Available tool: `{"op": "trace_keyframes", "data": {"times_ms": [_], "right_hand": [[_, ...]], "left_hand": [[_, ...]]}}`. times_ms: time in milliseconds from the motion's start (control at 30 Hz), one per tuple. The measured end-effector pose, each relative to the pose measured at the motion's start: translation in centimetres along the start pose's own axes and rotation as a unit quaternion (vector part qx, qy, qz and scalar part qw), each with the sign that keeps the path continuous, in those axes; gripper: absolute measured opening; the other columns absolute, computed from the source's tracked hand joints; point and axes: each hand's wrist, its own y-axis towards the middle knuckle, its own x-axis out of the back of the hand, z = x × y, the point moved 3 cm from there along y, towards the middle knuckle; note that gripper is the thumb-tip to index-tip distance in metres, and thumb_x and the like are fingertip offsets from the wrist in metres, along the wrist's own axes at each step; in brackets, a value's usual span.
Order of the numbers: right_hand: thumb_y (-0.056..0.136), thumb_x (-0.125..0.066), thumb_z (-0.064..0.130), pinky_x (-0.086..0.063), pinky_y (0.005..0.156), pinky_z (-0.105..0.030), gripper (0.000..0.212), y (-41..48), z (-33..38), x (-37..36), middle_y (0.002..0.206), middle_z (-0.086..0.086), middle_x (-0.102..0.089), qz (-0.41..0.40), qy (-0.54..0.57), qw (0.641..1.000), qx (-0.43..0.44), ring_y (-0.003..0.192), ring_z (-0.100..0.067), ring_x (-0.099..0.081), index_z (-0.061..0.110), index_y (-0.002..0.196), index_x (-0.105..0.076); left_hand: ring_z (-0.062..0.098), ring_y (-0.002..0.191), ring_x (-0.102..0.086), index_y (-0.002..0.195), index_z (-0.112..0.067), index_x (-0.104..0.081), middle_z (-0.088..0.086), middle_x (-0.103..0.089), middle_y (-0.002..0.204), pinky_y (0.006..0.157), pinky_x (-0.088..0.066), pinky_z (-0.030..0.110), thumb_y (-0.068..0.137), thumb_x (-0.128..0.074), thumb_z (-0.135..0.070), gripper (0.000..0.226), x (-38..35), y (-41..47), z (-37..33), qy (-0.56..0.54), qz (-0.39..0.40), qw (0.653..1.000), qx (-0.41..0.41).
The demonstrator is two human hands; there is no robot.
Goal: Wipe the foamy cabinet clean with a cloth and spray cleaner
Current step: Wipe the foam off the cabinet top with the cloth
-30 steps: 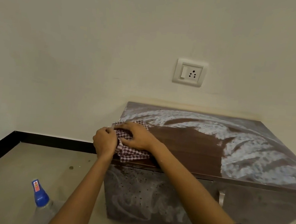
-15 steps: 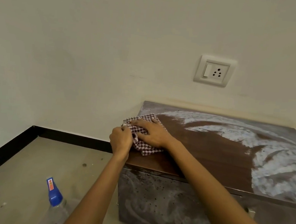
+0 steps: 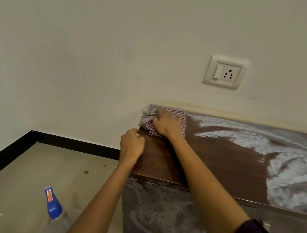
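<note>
A low dark-brown cabinet (image 3: 219, 160) stands against the wall, white foam spread over the right half of its top and smeared on its front. My right hand (image 3: 167, 124) presses a red-and-white checked cloth (image 3: 183, 122) flat on the top's far-left corner. My left hand (image 3: 132, 145) is curled into a loose fist on the cabinet's left edge, apart from the cloth, holding nothing that I can see. A clear spray bottle (image 3: 53, 210) with a blue cap stands on the floor at the lower left.
A white switch and socket plate (image 3: 225, 72) is set in the cream wall above the cabinet. A black skirting (image 3: 71, 142) runs along the wall's base. The grey floor (image 3: 40, 171) left of the cabinet has a few specks on it.
My right hand has pushed the cloth back to the far-left corner by the wall. My left hand has let go of the cloth and stays at the left edge.
</note>
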Motion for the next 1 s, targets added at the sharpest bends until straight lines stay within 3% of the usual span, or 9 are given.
{"op": "trace_keyframes", "data": {"times_ms": [67,133,333,500,600,700,833,1000], "right_hand": [[0.097,-0.031,0.031,-0.004,0.114,-0.053,0.047,0.5,2.3,-0.5,0.152,-0.003,-0.028,0.042,-0.007,0.994,0.101,0.140,-0.020,-0.023,0.019,0.142,-0.033],[0.099,-0.028,0.032,-0.004,0.114,-0.051,0.045,1.7,3.1,-0.8,0.152,-0.002,-0.028,0.067,-0.018,0.989,0.132,0.141,-0.018,-0.023,0.020,0.142,-0.034],[0.100,-0.023,0.037,-0.006,0.115,-0.049,0.049,5.2,-0.5,-0.2,0.156,0.000,-0.018,0.068,-0.024,0.997,0.035,0.143,-0.019,-0.017,0.022,0.146,-0.023],[0.094,-0.028,0.029,-0.010,0.112,-0.053,0.052,4.6,-0.5,-0.5,0.152,-0.007,-0.028,-0.034,-0.064,0.995,-0.062,0.138,-0.031,-0.027,0.019,0.145,-0.025],[0.094,-0.030,0.024,-0.010,0.111,-0.054,0.049,4.7,1.3,-0.9,0.150,-0.007,-0.032,-0.011,-0.042,0.999,0.013,0.136,-0.030,-0.028,0.017,0.143,-0.030],[0.096,-0.028,0.031,-0.005,0.113,-0.055,0.049,5.3,1.6,-0.8,0.153,-0.004,-0.025,0.037,-0.030,0.997,0.057,0.140,-0.025,-0.022,0.022,0.144,-0.029],[0.097,-0.026,0.040,-0.007,0.114,-0.051,0.052,5.1,-0.8,-0.1,0.155,-0.003,-0.021,0.046,-0.033,0.998,0.027,0.142,-0.023,-0.019,0.024,0.146,-0.024],[0.095,-0.025,0.039,-0.016,0.112,-0.048,0.050,2.6,-8.9,2.9,0.153,-0.003,-0.025,0.021,-0.054,0.998,-0.035,0.138,-0.024,-0.028,0.031,0.145,-0.024]], "left_hand": [[0.038,0.111,-0.052,0.118,0.001,-0.053,0.024,-0.057,0.121,0.095,-0.040,0.041,0.089,-0.040,-0.005,0.032,-0.2,0.3,-0.2,0.036,0.013,0.999,-0.011],[0.037,0.109,-0.053,0.118,0.000,-0.052,0.023,-0.058,0.120,0.094,-0.041,0.041,0.088,-0.041,-0.004,0.032,-0.3,0.4,-0.4,0.057,0.013,0.998,-0.019],[0.036,0.106,-0.056,0.124,-0.004,-0.052,0.020,-0.059,0.120,0.092,-0.045,0.039,0.091,-0.041,-0.005,0.036,-0.5,0.6,-0.2,0.061,0.019,0.997,-0.032],[0.035,0.108,-0.056,0.125,-0.002,-0.052,0.020,-0.059,0.122,0.093,-0.044,0.038,0.091,-0.040,-0.002,0.036,-0.2,0.4,-0.4,0.041,0.012,0.999,-0.029],[0.034,0.105,-0.057,0.124,-0.003,-0.053,0.020,-0.060,0.119,0.092,-0.045,0.039,0.090,-0.039,-0.002,0.036,-0.4,0.4,-0.3,0.028,0.011,0.999,-0.028],[0.033,0.102,-0.058,0.125,-0.004,-0.052,0.020,-0.061,0.117,0.091,-0.046,0.038,0.091,-0.040,-0.004,0.036,-0.5,0.6,-0.2,0.035,0.006,0.999,-0.031],[0.035,0.104,-0.058,0.127,-0.005,-0.051,0.019,-0.060,0.121,0.093,-0.046,0.039,0.092,-0.038,-0.003,0.038,-0.5,0.5,-0.1,0.040,0.004,0.999,-0.033],[0.034,0.103,-0.059,0.128,-0.007,-0.051,0.018,-0.059,0.123,0.093,-0.048,0.040,0.092,-0.034,-0.002,0.040,-0.2,0.1,0.0,0.014,0.006,0.999,-0.033]]}}
